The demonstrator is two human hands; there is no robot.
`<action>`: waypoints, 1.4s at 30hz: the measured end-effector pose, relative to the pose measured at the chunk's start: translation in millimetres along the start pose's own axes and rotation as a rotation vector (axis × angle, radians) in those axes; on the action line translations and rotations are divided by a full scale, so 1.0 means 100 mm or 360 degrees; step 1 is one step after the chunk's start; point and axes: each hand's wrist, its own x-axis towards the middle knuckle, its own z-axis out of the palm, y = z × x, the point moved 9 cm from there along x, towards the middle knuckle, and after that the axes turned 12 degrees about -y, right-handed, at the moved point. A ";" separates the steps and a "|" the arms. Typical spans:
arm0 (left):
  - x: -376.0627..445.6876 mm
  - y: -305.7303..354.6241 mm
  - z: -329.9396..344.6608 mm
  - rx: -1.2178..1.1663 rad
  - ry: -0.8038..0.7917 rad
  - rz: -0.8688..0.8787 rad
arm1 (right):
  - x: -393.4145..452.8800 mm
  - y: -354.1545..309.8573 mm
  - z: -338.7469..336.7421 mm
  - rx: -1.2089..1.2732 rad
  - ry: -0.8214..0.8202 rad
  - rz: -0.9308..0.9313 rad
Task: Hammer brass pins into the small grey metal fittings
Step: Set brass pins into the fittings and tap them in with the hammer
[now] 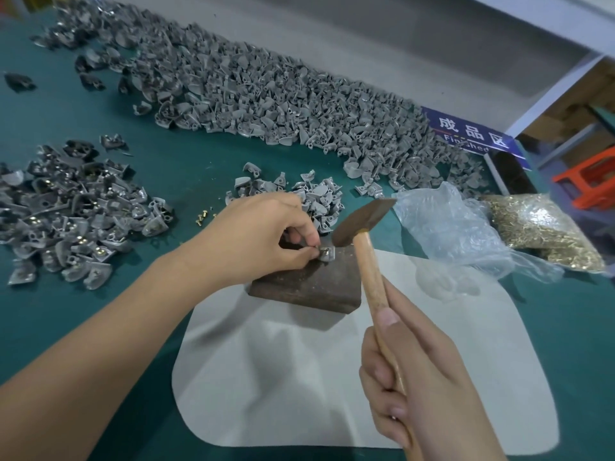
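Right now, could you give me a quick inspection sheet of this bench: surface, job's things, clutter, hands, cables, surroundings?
Surface: green table with a pale grey mat in front.
Job's things: a dark block on the mat; one grey fitting on it; hammer just above; big heap of fittings behind; pile with brass pins fitted at left; bag of brass pins at right.
Clutter: crumpled clear plastic bag; loose pins.
Hands: left hand pinches the fitting; right hand grips the hammer handle.
Cables: nothing seen.
Surroundings: blue sign, orange stool.

Single head-worn view, angled forward and down, close over green table (186, 174)
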 end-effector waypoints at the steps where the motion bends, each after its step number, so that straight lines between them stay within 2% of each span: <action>1: 0.00 0.00 0.00 0.0000 0.0000 -0.0003 | -0.01 0.00 -0.01 -0.0016 0.0033 -0.0031; 6: 0.00 0.00 -0.01 0.0020 -0.0002 -0.0007 | 0.00 0.08 -0.01 -0.0026 0.0026 0.0027; 11: 0.00 0.00 -0.02 0.0024 -0.0027 0.0007 | -0.07 -0.01 0.01 -0.0036 0.0014 -0.0159; 15: -0.01 -0.01 -0.02 0.0005 -0.0034 0.0008 | -0.04 0.04 0.01 -0.0020 0.0001 0.0029; 20: 0.00 -0.01 -0.01 -0.0005 -0.0038 0.0002 | -0.07 -0.05 -0.03 -0.0036 0.0033 -0.0118; 25: 0.00 -0.02 0.00 -0.0036 -0.0038 0.0021 | -0.03 0.02 -0.02 -0.0045 -0.0019 0.0090; 29: 0.01 -0.03 0.01 -0.0096 -0.0051 0.0032 | -0.04 -0.04 -0.03 -0.0011 -0.0014 0.0001; 33: 0.02 -0.03 0.02 -0.0101 -0.0048 0.0032 | -0.03 -0.01 -0.01 0.0031 -0.0071 0.0109; 37: 0.02 -0.04 0.01 -0.0082 -0.0042 0.0032 | -0.04 -0.05 -0.03 -0.0018 0.0000 -0.0002; 42: 0.02 -0.04 0.01 -0.0079 -0.0038 0.0043 | -0.05 -0.02 -0.02 -0.0011 -0.0004 0.0055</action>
